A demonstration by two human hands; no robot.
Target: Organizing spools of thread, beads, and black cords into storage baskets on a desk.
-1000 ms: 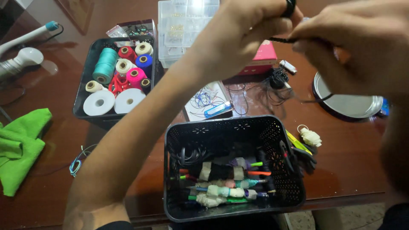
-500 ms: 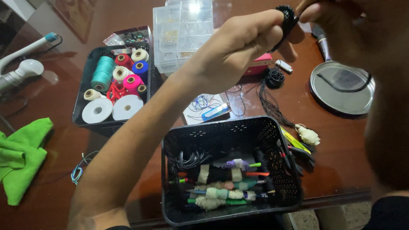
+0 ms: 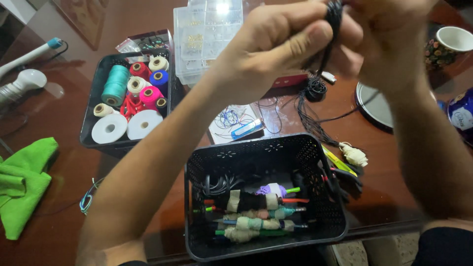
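A dark brown table [image 3: 64,236] fills the view, and its near edge is seen running under the black perforated basket [image 3: 315,231], which overhangs it slightly. Open room is left on the table only at the left, between the green cloth [image 3: 22,182] and the black tray of thread spools [image 3: 96,133], and at the right beside the round mirror [image 3: 374,106]. Behind these a clear compartment box [image 3: 207,34] is set, and a white cup [image 3: 456,39] stands at the far right.

Both hands are raised well above the table, near the top edge of the view. The left hand [image 3: 268,49] is closed, its fingers [image 3: 300,42] curled and its thumb pressed against a bundle of black cord [image 3: 335,17]. The right hand [image 3: 382,44] is closed as well, touching the left, with the same cord pinched from the other side. The cord is held between the two sets of fingertips; its long axis runs roughly vertical, and loose strands are seen hanging down toward a small black coil [image 3: 315,91] lying on the table.
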